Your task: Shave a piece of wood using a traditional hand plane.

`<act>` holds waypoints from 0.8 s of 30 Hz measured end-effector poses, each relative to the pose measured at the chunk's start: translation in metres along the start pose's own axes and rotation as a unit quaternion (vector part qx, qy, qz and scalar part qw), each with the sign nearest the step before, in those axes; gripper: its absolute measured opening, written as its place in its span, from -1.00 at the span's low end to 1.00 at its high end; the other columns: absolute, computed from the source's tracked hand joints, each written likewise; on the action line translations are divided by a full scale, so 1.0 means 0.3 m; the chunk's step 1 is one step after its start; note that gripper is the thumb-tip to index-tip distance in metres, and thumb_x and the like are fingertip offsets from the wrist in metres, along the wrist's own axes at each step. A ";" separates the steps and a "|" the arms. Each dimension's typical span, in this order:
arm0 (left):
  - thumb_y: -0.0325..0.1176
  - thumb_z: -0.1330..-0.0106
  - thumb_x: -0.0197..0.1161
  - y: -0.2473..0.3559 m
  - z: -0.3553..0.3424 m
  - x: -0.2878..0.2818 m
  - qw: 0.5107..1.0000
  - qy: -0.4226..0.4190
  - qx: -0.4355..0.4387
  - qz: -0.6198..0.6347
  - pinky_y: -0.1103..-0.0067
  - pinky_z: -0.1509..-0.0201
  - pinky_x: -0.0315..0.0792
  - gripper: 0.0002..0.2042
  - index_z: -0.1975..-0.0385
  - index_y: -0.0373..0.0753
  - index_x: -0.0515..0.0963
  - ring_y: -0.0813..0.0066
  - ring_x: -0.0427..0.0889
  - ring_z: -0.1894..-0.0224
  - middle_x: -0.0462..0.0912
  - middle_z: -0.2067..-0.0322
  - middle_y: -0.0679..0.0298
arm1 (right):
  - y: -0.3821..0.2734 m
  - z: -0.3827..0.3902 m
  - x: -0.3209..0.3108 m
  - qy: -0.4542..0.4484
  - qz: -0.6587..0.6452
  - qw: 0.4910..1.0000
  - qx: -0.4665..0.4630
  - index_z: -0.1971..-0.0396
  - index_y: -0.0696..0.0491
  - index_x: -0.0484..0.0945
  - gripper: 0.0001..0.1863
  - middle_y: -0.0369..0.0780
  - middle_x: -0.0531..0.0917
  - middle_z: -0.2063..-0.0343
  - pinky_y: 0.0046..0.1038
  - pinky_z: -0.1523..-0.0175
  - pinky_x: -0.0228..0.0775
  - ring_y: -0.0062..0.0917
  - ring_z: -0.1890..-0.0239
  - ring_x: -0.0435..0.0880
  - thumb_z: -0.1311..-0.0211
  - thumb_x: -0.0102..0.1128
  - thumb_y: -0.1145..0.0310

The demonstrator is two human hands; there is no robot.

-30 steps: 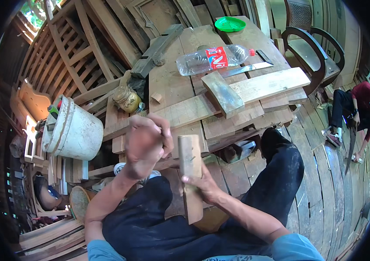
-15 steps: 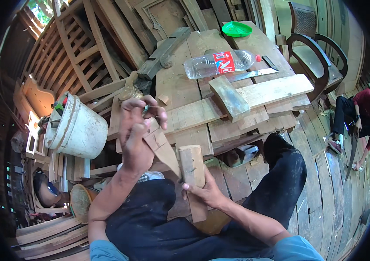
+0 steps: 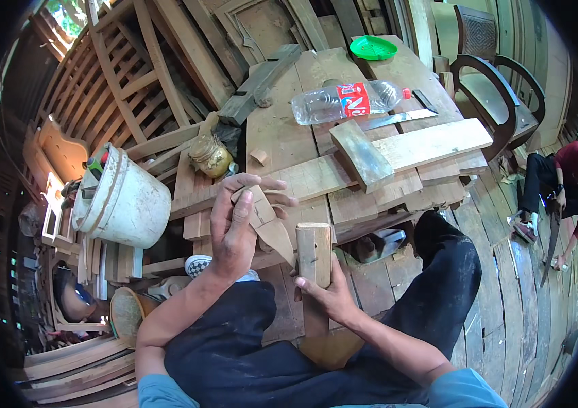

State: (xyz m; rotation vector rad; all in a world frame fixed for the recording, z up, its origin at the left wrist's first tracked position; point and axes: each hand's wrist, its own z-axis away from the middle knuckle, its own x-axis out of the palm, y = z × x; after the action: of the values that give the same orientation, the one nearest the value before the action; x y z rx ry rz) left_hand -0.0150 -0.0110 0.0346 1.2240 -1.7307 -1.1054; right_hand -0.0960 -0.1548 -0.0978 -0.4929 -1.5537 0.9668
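My left hand point(image 3: 233, 234) grips a flat, tapered piece of wood point(image 3: 266, 223) with pencil lines across it. The thumb lies on its near face, some fingers stick out behind, and its narrow tip points down toward the other hand. In my right hand point(image 3: 333, 299) is a wooden block point(image 3: 313, 253), held upright, with small dark marks on its face. A darker wooden length extends below that grip; whether it is one with the block I cannot tell. The tip of the tapered piece is close beside the block; contact is unclear.
Ahead stands a low workbench point(image 3: 279, 122) with a large wood block point(image 3: 362, 156) on a plank point(image 3: 432, 144), a plastic bottle point(image 3: 343, 102), a try square point(image 3: 401, 118), a green dish point(image 3: 373, 47) and a jar point(image 3: 210, 156). A white bucket point(image 3: 132, 204) sits left; another person point(image 3: 568, 177) crouches far right.
Both hands have shifted slightly to the right with their pieces. My left hand has come down a little and its fingers have straightened behind the tapered piece. The jar now shows fully.
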 end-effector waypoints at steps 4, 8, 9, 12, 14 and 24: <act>-0.32 -0.52 -0.22 0.003 0.002 0.001 0.999 -0.016 -0.005 0.045 0.47 0.09 0.49 -0.77 -0.04 -0.24 0.26 0.21 0.65 0.11 0.52 0.02 -0.04 | 0.011 -0.005 -0.009 0.001 0.013 1.000 -0.016 -0.09 0.10 0.18 -0.49 -0.18 0.55 0.15 -0.45 0.16 0.54 -0.54 0.13 0.58 -0.26 0.24 0.41; -0.33 -0.52 -0.23 0.004 0.004 0.001 0.998 -0.020 -0.012 0.051 0.47 0.08 0.49 -0.78 -0.04 -0.22 0.27 0.19 0.65 0.11 0.52 0.02 -0.06 | 0.028 -0.008 -0.017 0.016 0.038 0.999 -0.027 -0.11 0.10 0.18 -0.47 -0.18 0.55 0.14 -0.44 0.14 0.54 -0.54 0.10 0.58 -0.25 0.26 0.42; -0.33 -0.52 -0.23 0.004 0.005 -0.002 0.999 -0.027 -0.005 0.042 0.47 0.07 0.49 -0.77 -0.04 -0.22 0.26 0.19 0.65 0.10 0.52 0.02 -0.07 | 0.026 -0.008 -0.015 0.016 0.038 0.999 -0.027 -0.11 0.10 0.18 -0.47 -0.18 0.55 0.14 -0.44 0.14 0.54 -0.54 0.10 0.58 -0.25 0.26 0.42; -0.34 -0.52 -0.24 -0.004 0.007 0.000 0.999 -0.035 0.010 0.038 0.44 0.06 0.50 -0.77 -0.05 -0.23 0.26 0.17 0.64 0.08 0.51 0.01 -0.09 | 0.019 -0.004 -0.011 0.014 0.016 1.000 -0.015 -0.11 0.10 0.19 -0.47 -0.18 0.55 0.13 -0.45 0.12 0.54 -0.54 0.08 0.57 -0.24 0.26 0.43; -0.34 -0.52 -0.24 -0.013 0.015 0.010 0.998 -0.035 0.019 0.042 0.42 0.05 0.50 -0.77 -0.05 -0.25 0.25 0.15 0.63 0.05 0.51 0.00 -0.10 | 0.017 -0.002 -0.011 0.017 0.006 1.000 -0.009 -0.10 0.10 0.19 -0.49 -0.18 0.55 0.12 -0.48 0.12 0.52 -0.55 0.09 0.57 -0.25 0.26 0.44; 0.15 -0.46 -0.36 -0.102 0.039 -0.065 0.995 -0.069 -0.070 -0.030 0.54 0.21 0.27 -0.43 -0.04 -0.29 0.26 0.48 0.31 0.39 0.28 0.42 0.28 | -0.035 -0.026 -0.047 0.114 0.083 0.987 -0.080 0.02 0.10 0.24 -0.63 -0.22 0.55 0.29 -0.53 0.26 0.49 -0.58 0.33 0.61 -0.33 0.18 0.34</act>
State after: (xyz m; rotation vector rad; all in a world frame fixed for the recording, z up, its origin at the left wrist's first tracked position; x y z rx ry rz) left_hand -0.0102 0.0050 0.0003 1.1428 -1.6944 -1.3508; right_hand -0.0833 -0.1692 -0.0983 -0.8285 -1.4046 0.8794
